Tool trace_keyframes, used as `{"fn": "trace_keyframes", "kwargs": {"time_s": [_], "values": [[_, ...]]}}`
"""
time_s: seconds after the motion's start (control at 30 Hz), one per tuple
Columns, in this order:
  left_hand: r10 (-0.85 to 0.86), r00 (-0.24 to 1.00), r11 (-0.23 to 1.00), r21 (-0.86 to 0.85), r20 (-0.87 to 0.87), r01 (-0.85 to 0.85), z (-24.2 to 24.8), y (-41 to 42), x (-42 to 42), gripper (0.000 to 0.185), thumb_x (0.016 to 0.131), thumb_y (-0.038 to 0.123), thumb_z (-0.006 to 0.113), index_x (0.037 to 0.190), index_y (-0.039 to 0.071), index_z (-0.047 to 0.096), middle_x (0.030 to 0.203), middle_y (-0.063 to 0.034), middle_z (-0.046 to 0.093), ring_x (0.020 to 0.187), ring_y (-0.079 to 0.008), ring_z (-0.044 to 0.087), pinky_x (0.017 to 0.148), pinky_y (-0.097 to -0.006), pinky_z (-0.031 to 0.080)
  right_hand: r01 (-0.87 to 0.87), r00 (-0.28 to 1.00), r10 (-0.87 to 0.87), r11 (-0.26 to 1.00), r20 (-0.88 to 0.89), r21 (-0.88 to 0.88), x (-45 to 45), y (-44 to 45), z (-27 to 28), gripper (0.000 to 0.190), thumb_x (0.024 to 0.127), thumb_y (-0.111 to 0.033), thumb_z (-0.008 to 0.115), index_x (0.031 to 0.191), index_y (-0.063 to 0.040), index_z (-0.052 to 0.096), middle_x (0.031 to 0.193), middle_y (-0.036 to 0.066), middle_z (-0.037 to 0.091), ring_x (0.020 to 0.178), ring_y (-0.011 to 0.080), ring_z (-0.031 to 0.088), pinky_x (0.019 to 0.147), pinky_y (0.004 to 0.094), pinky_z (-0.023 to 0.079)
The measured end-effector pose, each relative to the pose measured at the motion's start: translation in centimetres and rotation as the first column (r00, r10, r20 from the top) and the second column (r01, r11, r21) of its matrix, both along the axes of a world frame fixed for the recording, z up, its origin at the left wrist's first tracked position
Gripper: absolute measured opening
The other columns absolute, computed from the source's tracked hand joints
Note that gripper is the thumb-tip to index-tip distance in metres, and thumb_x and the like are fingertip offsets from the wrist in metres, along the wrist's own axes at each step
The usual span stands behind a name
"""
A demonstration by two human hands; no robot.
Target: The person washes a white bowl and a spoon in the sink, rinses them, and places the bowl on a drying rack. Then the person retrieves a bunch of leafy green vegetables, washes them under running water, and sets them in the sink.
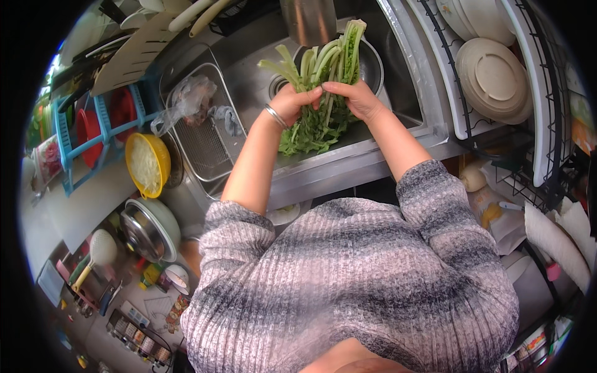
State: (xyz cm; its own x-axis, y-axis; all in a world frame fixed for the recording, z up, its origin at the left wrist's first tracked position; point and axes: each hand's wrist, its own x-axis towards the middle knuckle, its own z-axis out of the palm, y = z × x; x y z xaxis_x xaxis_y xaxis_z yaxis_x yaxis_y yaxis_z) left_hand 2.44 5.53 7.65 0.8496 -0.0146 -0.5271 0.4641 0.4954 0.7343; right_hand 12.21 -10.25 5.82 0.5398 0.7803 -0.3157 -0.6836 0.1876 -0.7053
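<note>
My left hand, with a silver bangle at its wrist, is closed around one part of a bunch of leafy green stalks, likely celery. My right hand grips the other part, and the two thumbs nearly meet in the middle. Pale cut stem ends point away from me, while the leaves hang towards the sink's front edge. Beneath the bunch is a stainless steel sink. A round metal bowl stands in it, partly hidden by the stalks. My fingers are mostly hidden behind the greens.
A wire-mesh basket at the sink's left holds a plastic bag and a grey cloth. Further left sits a yellow colander of pale shreds. A shiny metal cylinder overhangs the bowl. Plates fill the right-hand rack.
</note>
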Motion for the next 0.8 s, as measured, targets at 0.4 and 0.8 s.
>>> {"fn": "trace_keyframes", "kwargs": {"time_s": [0.4, 0.8], "values": [[0.183, 0.983, 0.935, 0.31, -0.003, -0.173, 1.1, -1.3, -1.6, 0.026, 0.078, 0.02, 0.071, 0.092, 0.002, 0.059, 0.071, -0.0031, 0.057, 0.061, -0.0136, 0.053, 0.056, -0.0253, 0.042, -0.116, 0.985, 0.139, 0.973, 0.103, -0.197, 1.9, -0.6, -0.7, 0.036, 0.071, -0.003, 0.069, 0.105, -0.005, 0.058, 0.09, 0.002, 0.06, 0.081, 0.013, 0.057, 0.073, 0.0258, 0.047], [0.556, 0.823, 0.734, 0.534, -0.118, -0.419, 1.5, -3.5, -3.7, 0.025, 0.077, 0.02, 0.07, 0.086, 0.0, 0.059, 0.065, -0.0038, 0.056, 0.054, -0.0134, 0.052, 0.049, -0.0262, 0.039, 0.157, 0.923, 0.211, 0.56, 0.323, -0.814, 5.0, 0.5, -8.6, 0.043, 0.072, -0.016, 0.068, 0.11, 0.0, 0.055, 0.098, 0.016, 0.063, 0.091, 0.0254, 0.062, 0.075, 0.0356, 0.05]]}}
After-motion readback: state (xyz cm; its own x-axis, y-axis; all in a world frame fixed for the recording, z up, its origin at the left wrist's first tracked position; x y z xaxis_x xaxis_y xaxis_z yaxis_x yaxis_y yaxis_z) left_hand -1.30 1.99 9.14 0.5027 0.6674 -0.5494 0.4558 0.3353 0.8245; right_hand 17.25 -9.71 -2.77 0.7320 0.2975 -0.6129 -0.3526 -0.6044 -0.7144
